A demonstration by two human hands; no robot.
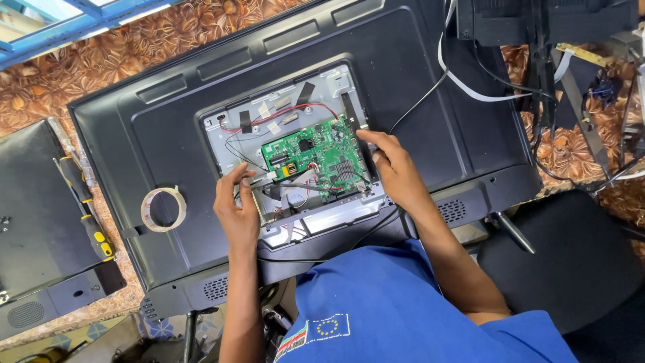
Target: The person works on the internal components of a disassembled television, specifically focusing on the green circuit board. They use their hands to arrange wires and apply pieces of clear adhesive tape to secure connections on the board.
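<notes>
Between both hands | green circuit board (pixel 314 160) | left hand (pixel 236 208) | right hand (pixel 396 168)

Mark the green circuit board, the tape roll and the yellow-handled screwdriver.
green circuit board (pixel 314 160): head view, centre of the board.
tape roll (pixel 145 205): head view, left side of the ring.
yellow-handled screwdriver (pixel 96 236): head view, on the handle.

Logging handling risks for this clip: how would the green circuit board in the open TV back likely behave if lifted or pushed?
The green circuit board is probably stiff and light, being a thin flat panel. Attached red and black wires would likely tether it. Its exposed components look fragile, so the left hand and right hand at its edges seem sensible.
</notes>
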